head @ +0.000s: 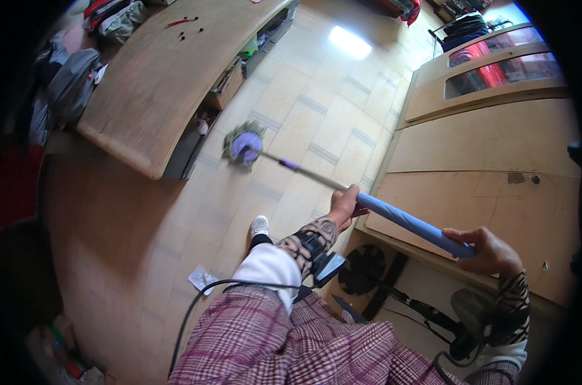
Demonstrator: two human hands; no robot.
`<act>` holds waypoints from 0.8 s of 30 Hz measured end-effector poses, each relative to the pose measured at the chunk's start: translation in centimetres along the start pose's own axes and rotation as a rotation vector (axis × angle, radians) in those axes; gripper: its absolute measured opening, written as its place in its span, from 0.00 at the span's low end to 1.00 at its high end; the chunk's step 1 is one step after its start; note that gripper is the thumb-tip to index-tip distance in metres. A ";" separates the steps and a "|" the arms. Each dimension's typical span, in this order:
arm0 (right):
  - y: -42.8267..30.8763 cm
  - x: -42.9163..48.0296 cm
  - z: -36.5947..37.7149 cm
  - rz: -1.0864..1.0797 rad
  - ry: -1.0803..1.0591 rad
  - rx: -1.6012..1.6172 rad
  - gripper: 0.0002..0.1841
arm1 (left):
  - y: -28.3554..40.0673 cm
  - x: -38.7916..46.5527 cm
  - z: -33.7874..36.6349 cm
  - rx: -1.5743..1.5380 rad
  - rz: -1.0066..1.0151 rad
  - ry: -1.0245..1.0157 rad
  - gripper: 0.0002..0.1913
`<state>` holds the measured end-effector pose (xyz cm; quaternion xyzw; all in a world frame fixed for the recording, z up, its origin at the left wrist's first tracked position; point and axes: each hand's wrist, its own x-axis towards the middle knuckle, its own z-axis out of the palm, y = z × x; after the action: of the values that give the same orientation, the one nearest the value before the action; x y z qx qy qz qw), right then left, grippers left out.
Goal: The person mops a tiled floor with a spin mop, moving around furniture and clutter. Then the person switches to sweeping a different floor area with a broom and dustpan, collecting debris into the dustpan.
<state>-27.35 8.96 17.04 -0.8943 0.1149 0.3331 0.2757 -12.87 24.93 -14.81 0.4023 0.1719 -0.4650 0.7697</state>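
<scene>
A spin mop (247, 146) with a purple disc and a greyish fringe rests on the tiled floor (291, 202), close to the desk's open side. From it a metal pole with a blue sleeve (409, 220) slants up toward me. My left hand (345, 206) is wrapped around the pole where metal meets the blue sleeve. At the sleeve's upper end, my right hand (487, 251) grips the tip. The fringe looks slightly blurred.
A wooden desk (142, 96) with open shelves stands left, small items on its top. Wooden cabinets (483, 202) line the right side. Below them is a black pedestal fan (363, 269). Crumpled paper (202, 280) lies on the floor near my shoe (259, 225). A black cable (190, 308) crosses my sleeve.
</scene>
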 end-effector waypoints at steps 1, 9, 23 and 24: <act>-0.8 0.8 -0.8 -0.037 -0.045 -0.043 0.33 | -0.5 -1.0 -1.4 -0.059 0.000 0.038 0.11; -7.8 9.9 6.8 -0.479 -0.188 -0.086 0.28 | 2.1 -9.0 -17.6 -0.508 0.106 0.525 0.06; 4.7 -5.0 18.1 -0.085 0.479 0.187 0.23 | -6.7 -4.6 -8.3 -0.127 -0.328 0.040 0.05; 5.1 -7.5 19.2 -0.034 0.529 0.199 0.23 | -8.5 -4.4 -6.7 -0.101 -0.383 0.013 0.05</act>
<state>-45.19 15.84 7.84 -0.9204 0.2003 0.0703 0.3282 -21.63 30.65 -20.00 0.3261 0.2733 -0.5910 0.6854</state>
